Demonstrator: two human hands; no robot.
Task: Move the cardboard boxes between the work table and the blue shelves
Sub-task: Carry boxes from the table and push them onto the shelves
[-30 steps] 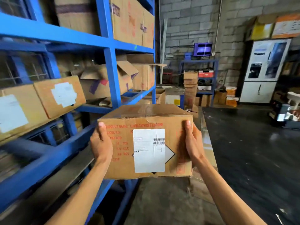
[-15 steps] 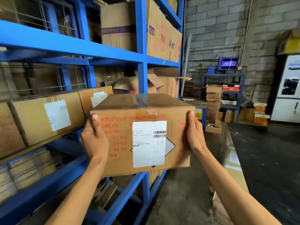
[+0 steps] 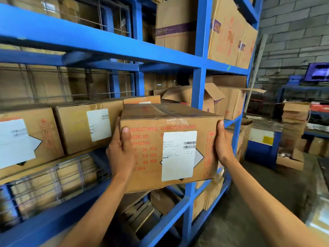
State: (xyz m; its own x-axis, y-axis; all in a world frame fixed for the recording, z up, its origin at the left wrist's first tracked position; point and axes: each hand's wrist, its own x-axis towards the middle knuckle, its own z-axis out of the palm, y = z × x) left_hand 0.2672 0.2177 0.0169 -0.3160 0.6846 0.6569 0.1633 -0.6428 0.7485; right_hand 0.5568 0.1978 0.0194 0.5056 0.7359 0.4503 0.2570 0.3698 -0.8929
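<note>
I carry a taped cardboard box [image 3: 170, 122] with red print and a white barcode label, held at chest height in front of the blue shelves [image 3: 198, 97]. My left hand [image 3: 121, 150] grips its left side, thumb on the front face. My right hand [image 3: 223, 143] grips its right side. The box hangs level with the middle shelf, just right of two labelled boxes [image 3: 92, 125] that stand there in a row. Its far end overlaps the shelf opening beside the blue upright.
Large boxes [image 3: 229, 31] fill the top shelf and opened boxes [image 3: 224, 98] sit right of the upright. Flattened cardboard [image 3: 49, 180] lies on the lower shelf. A stack of boxes [image 3: 293, 125], a blue table [image 3: 263, 138] and a monitor [image 3: 318, 73] stand at the far right by the block wall.
The view has turned left and closed in on the shelves. The box in both hands has risen and come up to the middle shelf beside the labelled boxes.
</note>
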